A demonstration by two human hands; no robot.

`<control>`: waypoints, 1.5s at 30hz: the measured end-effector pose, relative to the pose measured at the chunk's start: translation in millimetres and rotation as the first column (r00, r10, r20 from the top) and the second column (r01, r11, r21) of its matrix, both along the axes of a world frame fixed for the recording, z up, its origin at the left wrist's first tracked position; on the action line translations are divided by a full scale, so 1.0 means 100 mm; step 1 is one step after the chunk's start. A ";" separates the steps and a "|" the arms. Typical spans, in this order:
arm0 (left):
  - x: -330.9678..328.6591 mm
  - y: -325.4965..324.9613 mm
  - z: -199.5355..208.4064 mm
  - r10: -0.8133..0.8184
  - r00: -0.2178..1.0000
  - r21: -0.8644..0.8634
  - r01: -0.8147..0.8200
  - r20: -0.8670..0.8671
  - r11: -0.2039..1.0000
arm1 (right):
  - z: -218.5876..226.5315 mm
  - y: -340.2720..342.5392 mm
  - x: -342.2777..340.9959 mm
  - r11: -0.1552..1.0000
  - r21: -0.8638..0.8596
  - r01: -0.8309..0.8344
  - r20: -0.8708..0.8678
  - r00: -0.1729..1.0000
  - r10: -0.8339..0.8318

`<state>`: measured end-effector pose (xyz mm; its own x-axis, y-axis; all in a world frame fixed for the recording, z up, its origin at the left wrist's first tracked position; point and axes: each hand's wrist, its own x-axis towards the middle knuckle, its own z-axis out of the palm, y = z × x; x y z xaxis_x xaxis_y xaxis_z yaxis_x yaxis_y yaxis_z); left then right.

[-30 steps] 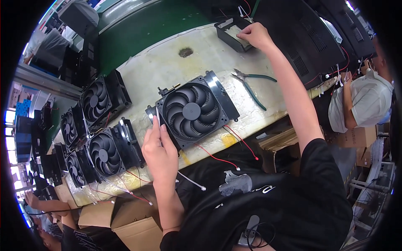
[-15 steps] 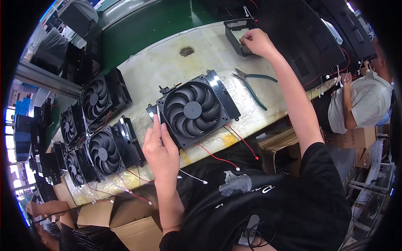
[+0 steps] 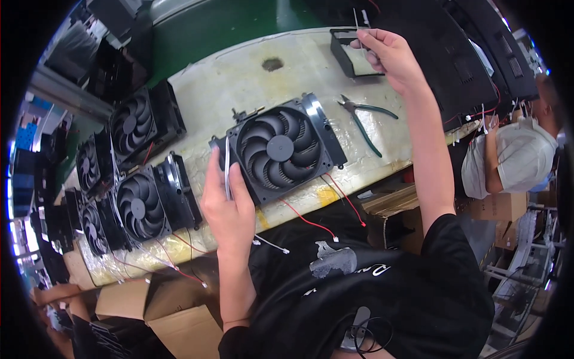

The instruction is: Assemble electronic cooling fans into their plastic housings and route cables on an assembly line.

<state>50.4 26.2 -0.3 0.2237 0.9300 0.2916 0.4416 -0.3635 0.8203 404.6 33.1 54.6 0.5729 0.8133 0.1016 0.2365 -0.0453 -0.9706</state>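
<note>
Our right hand (image 3: 391,60) has just drawn up a strip (image 3: 356,21) and pinches it over the tray (image 3: 341,58); fetching looks done. Our left hand (image 3: 229,216) has parted thumb and forefinger around the cable (image 3: 227,157) beside the fan (image 3: 279,148) on the bench (image 3: 311,63), grip unclear.

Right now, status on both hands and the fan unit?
Right hand pinching thin white strip by black tray. Left hand at left edge of fan unit. Green-handled cutters right of it, not touching.

White lettering (image 3: 372,270) on black shirt (image 3: 412,293)
</note>
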 end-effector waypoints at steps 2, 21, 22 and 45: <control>-0.02 0.01 -0.05 0.027 0.988 -0.078 -0.015 0.154 0.997 | 0.18 -0.05 -0.34 0.959 -0.024 -0.281 -0.170 0.947 0.273; -0.07 0.12 -0.34 -0.047 0.758 -0.212 0.241 0.651 0.947 | -0.01 -0.06 -1.77 0.799 -0.151 -0.582 -0.195 0.810 0.553; -0.07 0.11 -0.33 -0.047 0.757 -0.211 0.241 0.652 0.947 | -0.01 -0.07 -1.80 0.799 -0.151 -0.582 -0.193 0.810 0.554; -0.27 0.00 -0.17 0.060 0.870 -0.347 0.131 0.490 0.929 | -0.17 0.25 -1.99 0.794 0.001 -0.608 0.073 0.792 0.606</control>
<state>23.7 26.4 -17.7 0.1774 0.9839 0.0205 -0.0537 -0.0112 0.9985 205.7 58.5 37.8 -0.0468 0.9884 0.1442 0.2705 0.1516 -0.9507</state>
